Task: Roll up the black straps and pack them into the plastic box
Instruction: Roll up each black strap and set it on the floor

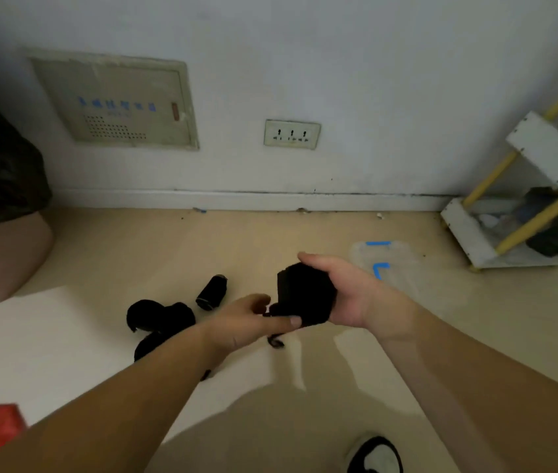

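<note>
Both bare forearms reach forward, the left from 7 o'clock, the right from 4 o'clock. The right grip [346, 295] curls round a black strap roll [305, 295]; the left grip [247, 322], at its 8 o'clock, pinches the roll's lower edge.

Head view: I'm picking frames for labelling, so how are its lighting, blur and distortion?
In the head view the light is dim and uneven; the left hand is motion-blurred; the black strap in the right hand shows no detail; the skirting board bows slightly from wide-angle distortion; the plastic box looks faint.
</note>
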### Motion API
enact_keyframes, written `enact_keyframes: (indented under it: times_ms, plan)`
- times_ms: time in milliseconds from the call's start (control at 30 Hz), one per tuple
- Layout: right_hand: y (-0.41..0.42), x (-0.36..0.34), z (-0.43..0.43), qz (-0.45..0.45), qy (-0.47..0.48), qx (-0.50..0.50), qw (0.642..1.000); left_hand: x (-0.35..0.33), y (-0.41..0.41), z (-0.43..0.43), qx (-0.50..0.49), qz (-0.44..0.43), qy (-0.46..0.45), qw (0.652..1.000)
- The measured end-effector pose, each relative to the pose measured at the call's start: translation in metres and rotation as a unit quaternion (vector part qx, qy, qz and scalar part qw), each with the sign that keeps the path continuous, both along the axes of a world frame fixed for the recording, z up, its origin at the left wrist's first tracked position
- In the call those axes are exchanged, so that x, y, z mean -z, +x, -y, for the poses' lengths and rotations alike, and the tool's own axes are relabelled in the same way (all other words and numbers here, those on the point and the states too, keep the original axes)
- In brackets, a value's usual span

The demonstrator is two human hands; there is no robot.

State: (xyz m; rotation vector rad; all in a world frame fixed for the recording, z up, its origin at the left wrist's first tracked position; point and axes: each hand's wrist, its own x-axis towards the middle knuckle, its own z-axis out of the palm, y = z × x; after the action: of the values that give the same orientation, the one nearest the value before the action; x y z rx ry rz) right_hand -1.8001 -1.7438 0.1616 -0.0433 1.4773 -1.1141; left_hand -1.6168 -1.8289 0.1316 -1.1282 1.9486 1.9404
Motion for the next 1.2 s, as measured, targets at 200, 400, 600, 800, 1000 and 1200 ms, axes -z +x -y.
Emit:
enact_keyframes:
  times_ms: [200, 400, 600, 800, 1000, 1200]
  plan:
    - [0.014, -0.087, 0.0, -0.076, -0.023, -0.02, 0.997, -0.106, -0.007, -0.006, -0.004, -0.11, -0.056, 0.992]
    - [0.032, -0.154, -0.003, -0.144, -0.099, 0.057, 0.983, -0.188, -0.011, -0.021, -0.041, -0.174, -0.083, 0.98]
    - [0.047, -0.175, -0.007, -0.204, -0.129, 0.145, 0.96, -0.213, 0.001, -0.045, -0.009, -0.117, -0.082, 0.99]
    - [0.034, -0.172, -0.009, -0.1, -0.179, 0.218, 0.954, -0.203, 0.018, -0.055, 0.043, -0.088, -0.086, 0.991]
    - [0.044, -0.16, 0.004, -0.104, -0.147, 0.006, 0.984, -0.202, 0.008, -0.021, -0.074, -0.144, -0.076, 0.984]
    - [0.057, -0.164, 0.005, -0.224, -0.131, -0.125, 0.958, -0.2, 0.0, 0.013, -0.188, -0.132, -0.028, 0.973]
